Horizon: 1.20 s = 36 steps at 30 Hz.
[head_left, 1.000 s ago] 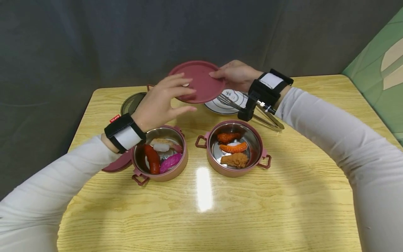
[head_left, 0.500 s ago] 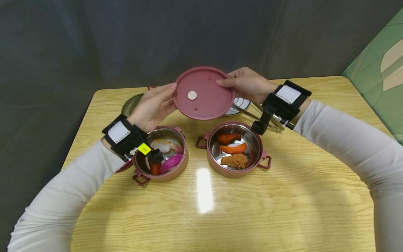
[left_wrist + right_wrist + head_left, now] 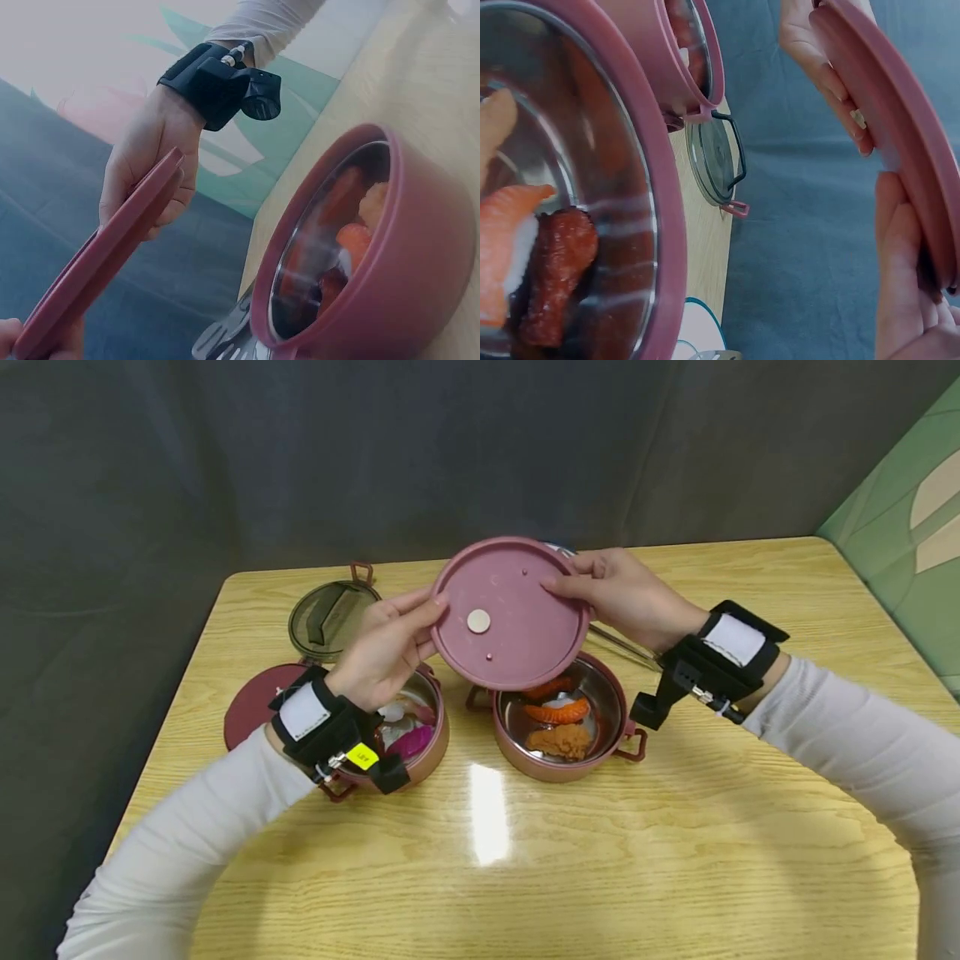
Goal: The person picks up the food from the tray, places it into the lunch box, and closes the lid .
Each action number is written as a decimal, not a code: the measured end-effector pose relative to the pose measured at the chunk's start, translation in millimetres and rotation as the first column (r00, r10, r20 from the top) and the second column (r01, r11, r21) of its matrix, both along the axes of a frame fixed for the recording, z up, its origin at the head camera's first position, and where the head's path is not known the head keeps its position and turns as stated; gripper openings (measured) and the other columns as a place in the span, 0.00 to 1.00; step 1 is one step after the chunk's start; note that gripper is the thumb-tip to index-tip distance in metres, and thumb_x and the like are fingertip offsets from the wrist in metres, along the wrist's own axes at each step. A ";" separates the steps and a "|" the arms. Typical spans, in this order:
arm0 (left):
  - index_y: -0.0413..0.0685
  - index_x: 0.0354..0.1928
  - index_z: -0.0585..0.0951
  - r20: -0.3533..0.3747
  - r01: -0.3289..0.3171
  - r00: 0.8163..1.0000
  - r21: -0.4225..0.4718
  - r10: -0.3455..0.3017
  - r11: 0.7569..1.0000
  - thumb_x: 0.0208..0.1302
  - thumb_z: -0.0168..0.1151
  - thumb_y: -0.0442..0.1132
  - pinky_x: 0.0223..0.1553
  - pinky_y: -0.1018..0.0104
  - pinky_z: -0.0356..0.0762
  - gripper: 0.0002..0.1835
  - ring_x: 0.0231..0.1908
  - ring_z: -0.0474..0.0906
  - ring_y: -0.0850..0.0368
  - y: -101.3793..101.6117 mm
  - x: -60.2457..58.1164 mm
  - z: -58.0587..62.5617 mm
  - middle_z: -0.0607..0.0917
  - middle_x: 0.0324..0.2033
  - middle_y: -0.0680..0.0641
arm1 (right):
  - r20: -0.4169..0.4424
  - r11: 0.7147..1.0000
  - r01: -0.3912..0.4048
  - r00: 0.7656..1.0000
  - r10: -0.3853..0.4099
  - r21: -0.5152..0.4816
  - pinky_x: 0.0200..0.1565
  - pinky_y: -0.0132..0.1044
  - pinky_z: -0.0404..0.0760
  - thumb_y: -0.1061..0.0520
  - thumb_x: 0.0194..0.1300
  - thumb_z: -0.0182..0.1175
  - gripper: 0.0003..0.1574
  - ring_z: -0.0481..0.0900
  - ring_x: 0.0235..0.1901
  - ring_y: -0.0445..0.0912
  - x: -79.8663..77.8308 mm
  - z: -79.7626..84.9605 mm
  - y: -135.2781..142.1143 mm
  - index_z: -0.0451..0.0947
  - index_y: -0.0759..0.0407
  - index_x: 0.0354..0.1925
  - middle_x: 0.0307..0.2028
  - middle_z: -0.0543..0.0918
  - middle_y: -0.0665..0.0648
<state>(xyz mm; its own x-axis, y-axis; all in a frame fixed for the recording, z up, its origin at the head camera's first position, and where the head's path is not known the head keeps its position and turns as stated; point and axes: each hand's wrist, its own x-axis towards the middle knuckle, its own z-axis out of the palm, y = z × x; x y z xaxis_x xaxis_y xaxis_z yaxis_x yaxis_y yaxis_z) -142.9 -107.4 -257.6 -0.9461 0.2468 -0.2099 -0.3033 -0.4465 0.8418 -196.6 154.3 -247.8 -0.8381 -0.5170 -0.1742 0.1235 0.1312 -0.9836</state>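
A round pink pot lid (image 3: 517,618) with a white dot is held tilted in the air by both hands. My left hand (image 3: 386,647) pinches its left edge, thumb on the near face. My right hand (image 3: 626,597) grips its right edge. Just below the lid stands the right pink pot (image 3: 555,770), its steel inside showing. In it lie a piece of fried chicken (image 3: 558,740), an orange-and-white salmon sushi (image 3: 557,712) and a red-brown drumstick (image 3: 559,270). The left pink pot (image 3: 435,753) is partly hidden by my left hand and wrist; a magenta piece (image 3: 411,742) shows inside.
A dark red lid (image 3: 258,697) lies left of the left pot. Behind it is a glass lid (image 3: 341,610) with a dark handle. A plate (image 3: 697,330) is mostly hidden behind the held lid, beside metal utensils (image 3: 225,330). The wooden table (image 3: 540,868) ends at a dark curtain.
My left hand has reached the lid and taken its left edge. Both hands have brought the lid nearer and slightly right, to over the back of the right pot, its inner face turned towards me.
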 end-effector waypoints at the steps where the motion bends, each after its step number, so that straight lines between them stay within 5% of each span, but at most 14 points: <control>1: 0.28 0.68 0.63 -0.016 -0.001 1.000 -0.013 0.000 1.000 0.74 0.45 0.29 0.43 0.72 0.82 0.23 0.38 0.85 0.62 1.6 2.0 -0.7 0.86 0.39 0.49 | -0.006 1.000 -0.004 1.000 0.004 -0.011 0.39 0.32 0.85 0.56 0.71 0.56 0.14 0.86 0.29 0.43 2.4 -0.7 2.1 0.81 0.65 0.46 0.29 0.87 0.58; 9: 0.33 0.67 0.67 -0.058 -0.006 0.998 -0.100 0.000 0.995 0.73 0.48 0.30 0.51 0.67 0.80 0.22 0.47 0.83 0.60 20.5 15.3 -14.4 0.74 0.61 0.32 | 0.005 0.997 -0.024 1.000 0.025 -0.067 0.37 0.32 0.85 0.57 0.72 0.55 0.14 0.86 0.32 0.44 19.3 -10.7 22.9 0.80 0.66 0.46 0.32 0.88 0.59; 19: 0.35 0.68 0.67 -0.022 0.024 0.999 -0.116 -0.027 0.993 0.73 0.50 0.30 0.52 0.65 0.79 0.23 0.60 0.74 0.44 43.7 27.6 -31.8 0.75 0.61 0.36 | -0.012 1.000 0.014 1.000 -0.014 0.013 0.39 0.32 0.84 0.56 0.73 0.54 0.14 0.86 0.32 0.44 37.5 -29.8 46.5 0.81 0.64 0.47 0.32 0.88 0.57; 36: 0.32 0.66 0.69 0.000 -0.015 1.000 -0.179 0.015 0.984 0.71 0.52 0.29 0.53 0.62 0.79 0.22 0.57 0.76 0.46 66.2 47.1 -58.0 0.76 0.60 0.34 | -0.102 0.982 0.116 0.990 -0.101 0.151 0.35 0.29 0.83 0.55 0.72 0.55 0.14 0.85 0.28 0.42 65.5 -56.5 60.8 0.80 0.65 0.44 0.28 0.88 0.55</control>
